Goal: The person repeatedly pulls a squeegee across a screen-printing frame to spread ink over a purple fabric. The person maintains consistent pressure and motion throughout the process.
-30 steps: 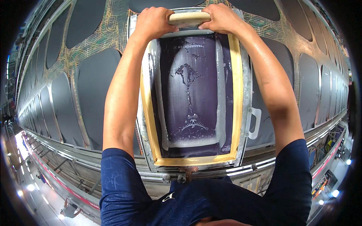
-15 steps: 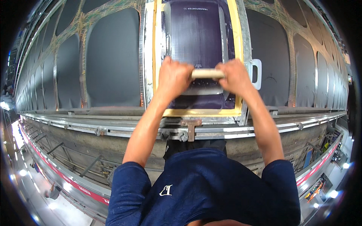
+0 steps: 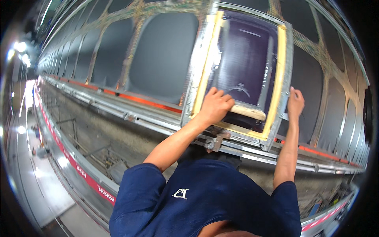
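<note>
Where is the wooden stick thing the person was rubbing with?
In the head view, the wooden squeegee lies across the near end of the yellow-framed screen, right of centre. The left hand grips one end; the right hand is off it, at the frame's metal edge.

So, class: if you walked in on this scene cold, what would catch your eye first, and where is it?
First, the yellow-framed printing screen with its dark mesh, at upper centre-right on a long table. The left hand grips a pale wooden squeegee handle near the frame's lower edge, while the right hand rests on the frame's right side. Grey panels run away to the left.
</note>
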`<state>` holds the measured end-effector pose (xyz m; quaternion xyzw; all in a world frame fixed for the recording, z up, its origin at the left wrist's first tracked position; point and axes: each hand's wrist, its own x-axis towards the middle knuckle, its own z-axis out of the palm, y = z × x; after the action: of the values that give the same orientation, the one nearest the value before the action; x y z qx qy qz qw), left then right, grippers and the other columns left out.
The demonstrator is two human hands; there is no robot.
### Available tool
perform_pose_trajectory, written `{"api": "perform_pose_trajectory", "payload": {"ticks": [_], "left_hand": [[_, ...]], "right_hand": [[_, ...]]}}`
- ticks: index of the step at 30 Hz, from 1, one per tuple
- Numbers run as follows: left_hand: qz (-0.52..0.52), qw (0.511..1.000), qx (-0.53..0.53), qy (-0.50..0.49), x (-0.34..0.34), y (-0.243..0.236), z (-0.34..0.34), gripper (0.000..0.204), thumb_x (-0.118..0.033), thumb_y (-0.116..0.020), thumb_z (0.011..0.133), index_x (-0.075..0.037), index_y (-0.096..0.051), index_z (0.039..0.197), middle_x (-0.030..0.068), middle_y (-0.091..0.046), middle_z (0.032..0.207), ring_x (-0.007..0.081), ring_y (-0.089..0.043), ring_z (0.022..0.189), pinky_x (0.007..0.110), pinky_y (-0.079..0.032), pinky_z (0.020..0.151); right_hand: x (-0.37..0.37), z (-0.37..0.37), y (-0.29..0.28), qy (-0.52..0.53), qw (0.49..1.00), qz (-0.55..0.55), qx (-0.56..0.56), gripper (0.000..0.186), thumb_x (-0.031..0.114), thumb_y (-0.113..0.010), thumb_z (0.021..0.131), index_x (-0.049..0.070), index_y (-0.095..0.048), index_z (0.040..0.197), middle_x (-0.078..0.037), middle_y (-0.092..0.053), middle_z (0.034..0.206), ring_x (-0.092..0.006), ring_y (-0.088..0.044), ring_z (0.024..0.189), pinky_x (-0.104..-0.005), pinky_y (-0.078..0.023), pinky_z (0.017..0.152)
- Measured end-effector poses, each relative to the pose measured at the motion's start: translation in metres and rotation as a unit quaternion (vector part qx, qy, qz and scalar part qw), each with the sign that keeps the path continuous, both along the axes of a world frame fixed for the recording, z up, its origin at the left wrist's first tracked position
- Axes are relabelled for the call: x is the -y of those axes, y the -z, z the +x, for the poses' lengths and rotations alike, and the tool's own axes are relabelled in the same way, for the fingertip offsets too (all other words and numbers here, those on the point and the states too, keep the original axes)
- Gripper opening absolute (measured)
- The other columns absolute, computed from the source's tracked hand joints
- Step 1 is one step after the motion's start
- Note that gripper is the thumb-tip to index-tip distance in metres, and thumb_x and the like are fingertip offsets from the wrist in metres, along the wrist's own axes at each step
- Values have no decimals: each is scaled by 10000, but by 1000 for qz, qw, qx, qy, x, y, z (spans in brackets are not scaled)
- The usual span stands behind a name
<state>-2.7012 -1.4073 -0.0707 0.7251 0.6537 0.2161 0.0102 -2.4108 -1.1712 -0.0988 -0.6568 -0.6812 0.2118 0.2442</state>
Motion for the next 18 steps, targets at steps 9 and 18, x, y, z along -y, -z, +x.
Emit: {"api": "perform_pose_trajectory", "payload": {"ticks": [9, 18], "left_hand": [[6, 998, 54, -44, 48, -40, -96, 286, -103, -779, 663, -178, -723, 934, -51, -731, 933, 198, -638, 818, 382, -452, 785], [-26, 998, -32, -50, 186, -36, -276, 385, -92, -788, 631, -158, -732, 1007, -41, -744, 1014, 197, -619, 834, 383, -420, 778]], "right_hand": [[35, -102, -72, -42, 993, 45, -102, 261, 285, -686, 969, 28, -679, 926, -47, -655, 782, -107, -560, 744, -301, -478, 724], [142, -316, 16, -20, 986, 21, -166, 312, 346, -685, 930, 35, -681, 894, -162, -698, 790, -262, -692, 751, -388, -504, 729]]}}
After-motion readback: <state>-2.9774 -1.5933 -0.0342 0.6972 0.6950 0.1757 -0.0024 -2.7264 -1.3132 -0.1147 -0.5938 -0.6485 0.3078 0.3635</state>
